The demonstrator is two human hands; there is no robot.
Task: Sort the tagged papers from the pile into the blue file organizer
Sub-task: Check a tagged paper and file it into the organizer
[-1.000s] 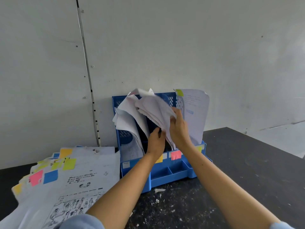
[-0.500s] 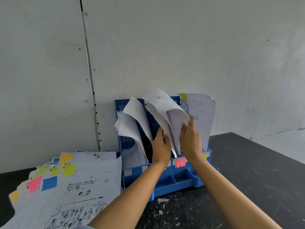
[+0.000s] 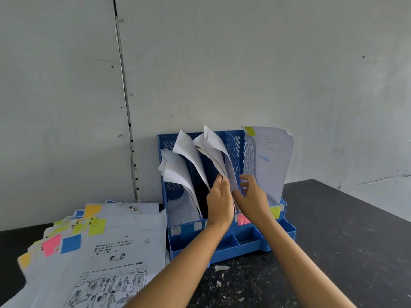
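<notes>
The blue file organizer (image 3: 282, 235) stands against the wall with white papers leaning in its slots. A bundle of papers (image 3: 216, 150) stands in a middle slot. My left hand (image 3: 219, 202) holds the bundle's lower edge from the left. My right hand (image 3: 252, 196) is just right of it, fingers loosely spread against the sheets and the blue divider. A sheet with a yellow-green tag (image 3: 271, 161) stands in the rightmost slot. The pile of tagged papers (image 3: 100, 252) lies flat to the organizer's left, with yellow, pink and blue tags along its left side.
The dark table top (image 3: 344, 241) reaches right to an edge near the wall. Small paper scraps (image 3: 221, 268) lie in front of the organizer. A grey wall stands right behind everything. Pink and yellow labels (image 3: 243, 219) mark the organizer's front.
The bundle has gone from bent over my hands to standing upright in the slot. My right hand has loosened from the sheets and dropped lower.
</notes>
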